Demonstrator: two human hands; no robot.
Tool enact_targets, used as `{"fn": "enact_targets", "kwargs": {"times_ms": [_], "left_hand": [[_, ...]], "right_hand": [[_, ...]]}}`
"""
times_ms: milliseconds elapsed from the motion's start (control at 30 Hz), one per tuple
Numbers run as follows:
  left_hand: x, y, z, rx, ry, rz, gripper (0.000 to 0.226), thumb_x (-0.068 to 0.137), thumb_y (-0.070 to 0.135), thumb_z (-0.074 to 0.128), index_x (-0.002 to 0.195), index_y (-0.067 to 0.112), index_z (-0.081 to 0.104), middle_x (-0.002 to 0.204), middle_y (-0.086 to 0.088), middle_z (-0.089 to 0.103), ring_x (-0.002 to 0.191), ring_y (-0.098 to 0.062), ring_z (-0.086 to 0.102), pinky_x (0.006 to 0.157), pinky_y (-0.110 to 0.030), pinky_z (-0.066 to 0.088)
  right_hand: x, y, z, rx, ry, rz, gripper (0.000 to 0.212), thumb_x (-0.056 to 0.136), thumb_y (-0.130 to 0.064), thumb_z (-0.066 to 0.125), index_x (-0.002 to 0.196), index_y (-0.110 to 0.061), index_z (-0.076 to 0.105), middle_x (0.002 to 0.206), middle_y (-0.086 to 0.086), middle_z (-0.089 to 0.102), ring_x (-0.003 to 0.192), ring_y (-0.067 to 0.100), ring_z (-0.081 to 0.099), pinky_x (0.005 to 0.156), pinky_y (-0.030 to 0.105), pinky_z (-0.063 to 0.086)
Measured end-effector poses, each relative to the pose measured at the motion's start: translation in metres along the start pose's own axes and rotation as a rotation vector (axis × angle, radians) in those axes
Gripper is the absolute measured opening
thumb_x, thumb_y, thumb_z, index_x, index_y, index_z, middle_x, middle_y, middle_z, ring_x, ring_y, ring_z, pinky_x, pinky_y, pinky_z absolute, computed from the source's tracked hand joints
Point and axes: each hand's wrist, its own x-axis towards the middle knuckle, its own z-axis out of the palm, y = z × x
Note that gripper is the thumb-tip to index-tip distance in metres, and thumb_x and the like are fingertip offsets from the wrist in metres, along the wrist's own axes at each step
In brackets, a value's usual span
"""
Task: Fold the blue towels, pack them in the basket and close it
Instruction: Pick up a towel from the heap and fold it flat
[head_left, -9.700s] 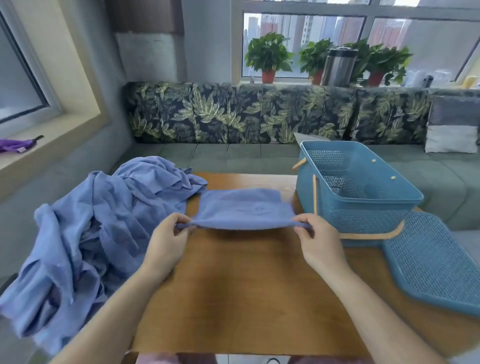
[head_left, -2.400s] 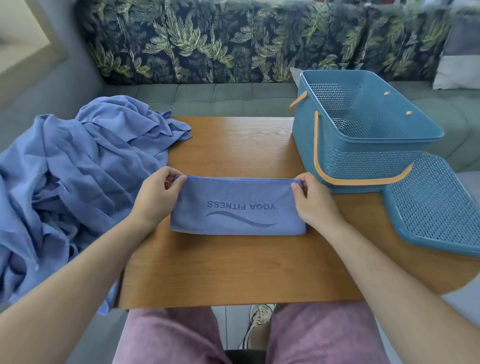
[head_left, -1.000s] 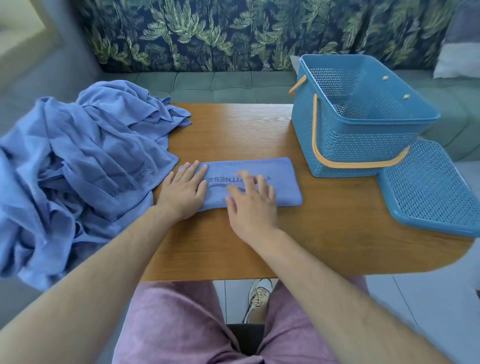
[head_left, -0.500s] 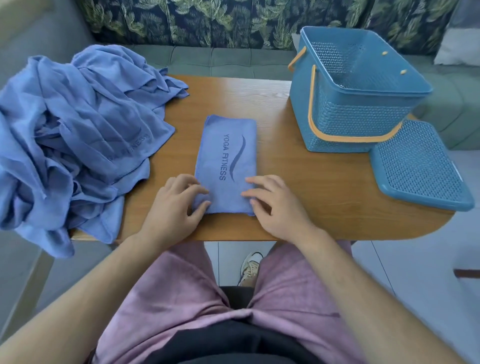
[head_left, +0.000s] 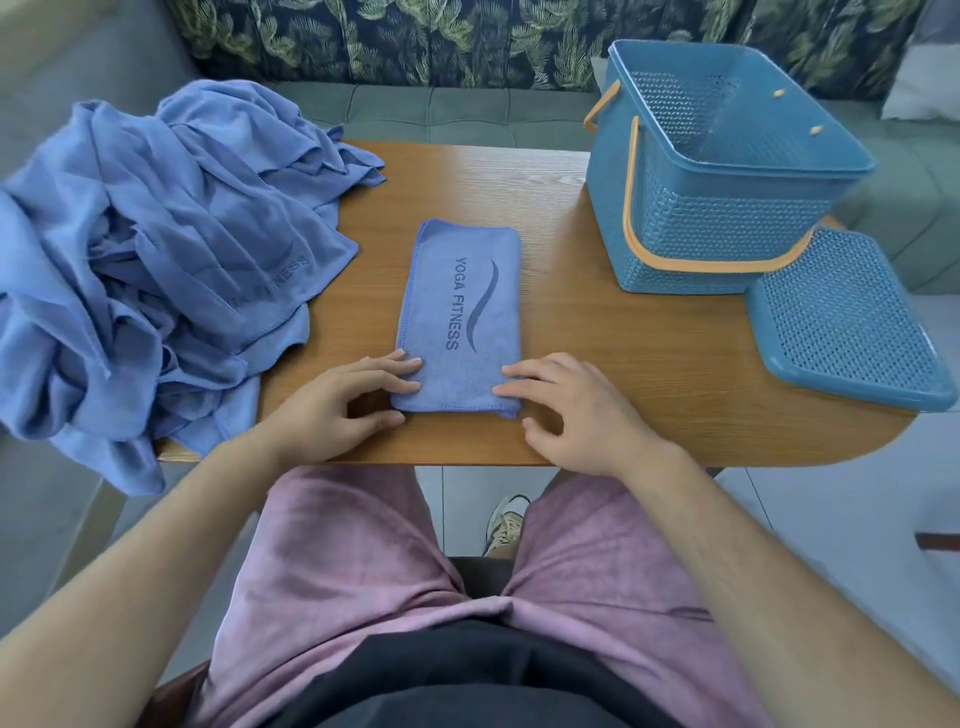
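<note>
Towel (head_left: 460, 317) between left hand (head_left: 332, 405), right hand (head_left: 576, 410)

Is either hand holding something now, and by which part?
Nothing is gripped. The left hand and right hand only touch the near corners of the folded towel, which lies flat on the table.

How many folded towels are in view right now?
1. The folded towel lies flat at the table's near edge. The crumpled pile on the left may hide others; the basket shows none.
</note>
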Motion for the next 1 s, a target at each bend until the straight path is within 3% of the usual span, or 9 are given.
{"fn": "enact_targets", "kwargs": {"times_ms": [133, 233, 333, 433, 500, 567, 700, 867, 1000], "left_hand": [[0.003, -0.003, -0.003, -0.021, -0.045, -0.042, 0.036, 0.088, 0.006, 0.074, 0.122, 0.018, 0.069, 0.146, 0.008, 0.053, 0.144, -0.005, 0.037, 0.121, -0.035, 0.027], [0.006, 0.0, -0.002, 0.023, 0.025, -0.021, 0.027, 0.089, 0.005, 0.072, 0.113, 0.016, 0.073, 0.139, 0.007, 0.06, 0.139, -0.007, 0.045, 0.117, -0.037, 0.035], [0.005, 0.009, -0.002, 0.02, 0.109, -0.049, 0.021, 0.094, 0.017, 0.064, 0.108, 0.03, 0.07, 0.13, 0.013, 0.065, 0.131, -0.005, 0.053, 0.111, -0.037, 0.042], [0.001, 0.029, -0.002, -0.019, 0.123, -0.177, 0.017, 0.095, 0.033, 0.056, 0.099, 0.048, 0.063, 0.107, 0.017, 0.071, 0.108, -0.005, 0.064, 0.096, -0.032, 0.049], [-0.003, 0.04, 0.002, -0.049, 0.139, -0.219, 0.012, 0.096, 0.04, 0.051, 0.095, 0.034, 0.062, 0.086, 0.004, 0.068, 0.084, -0.015, 0.061, 0.08, -0.036, 0.049], [-0.003, 0.053, 0.003, -0.125, 0.194, -0.235, 0.019, 0.1, 0.038, 0.05, 0.091, 0.024, 0.06, 0.08, -0.005, 0.062, 0.075, -0.021, 0.056, 0.074, -0.035, 0.045], [0.016, 0.07, -0.005, -0.247, 0.295, -0.312, 0.025, 0.104, 0.026, 0.049, 0.089, 0.009, 0.06, 0.072, -0.005, 0.055, 0.068, -0.01, 0.05, 0.065, -0.02, 0.041], [0.048, 0.058, -0.023, -0.299, 0.333, -0.452, 0.032, 0.105, 0.037, 0.047, 0.089, 0.014, 0.063, 0.073, 0.003, 0.055, 0.066, -0.008, 0.049, 0.065, -0.024, 0.042], [0.083, 0.032, -0.036, -0.331, 0.374, -0.546, 0.041, 0.103, 0.044, 0.048, 0.093, 0.009, 0.065, 0.081, -0.009, 0.061, 0.072, -0.014, 0.054, 0.073, -0.036, 0.049]], "right_hand": [[0.005, 0.009, 0.001, 0.043, -0.005, 0.007, 0.032, 0.09, -0.045, 0.064, 0.121, -0.042, 0.069, 0.133, -0.021, 0.058, 0.119, 0.009, 0.05, 0.098, 0.031, 0.034], [0.013, 0.006, 0.011, 0.05, 0.051, 0.026, 0.028, 0.092, -0.048, 0.058, 0.112, -0.034, 0.073, 0.125, -0.018, 0.062, 0.112, 0.011, 0.053, 0.093, 0.036, 0.041], [0.014, 0.002, 0.017, 0.167, 0.133, 0.082, 0.02, 0.096, -0.035, 0.058, 0.103, -0.022, 0.072, 0.114, -0.012, 0.066, 0.104, 0.015, 0.059, 0.09, 0.043, 0.047], [0.001, -0.011, 0.008, 0.421, 0.148, 0.181, 0.009, 0.099, -0.015, 0.058, 0.097, -0.014, 0.067, 0.096, -0.005, 0.064, 0.091, 0.013, 0.06, 0.084, 0.031, 0.047], [-0.01, -0.024, -0.003, 0.48, 0.14, 0.237, 0.01, 0.102, -0.015, 0.056, 0.098, -0.016, 0.065, 0.088, -0.006, 0.063, 0.084, 0.013, 0.058, 0.077, 0.024, 0.044], [-0.016, -0.036, -0.015, 0.544, 0.144, 0.261, 0.01, 0.103, -0.022, 0.056, 0.104, -0.018, 0.065, 0.088, -0.005, 0.065, 0.082, 0.015, 0.058, 0.075, 0.024, 0.045], [-0.007, -0.046, -0.034, 0.706, 0.093, 0.266, 0.037, 0.086, -0.036, 0.078, 0.118, -0.026, 0.063, 0.101, -0.007, 0.069, 0.087, 0.016, 0.061, 0.078, 0.026, 0.051], [0.038, -0.031, -0.039, 0.578, 0.196, 0.342, 0.006, 0.095, -0.027, 0.069, 0.094, -0.022, 0.067, 0.075, -0.009, 0.063, 0.063, 0.003, 0.048, 0.061, 0.019, 0.039], [0.095, -0.009, -0.034, 0.486, 0.119, 0.443, 0.029, 0.101, -0.04, 0.053, 0.084, -0.017, 0.06, 0.077, 0.002, 0.065, 0.065, 0.009, 0.051, 0.062, 0.03, 0.04]]}}
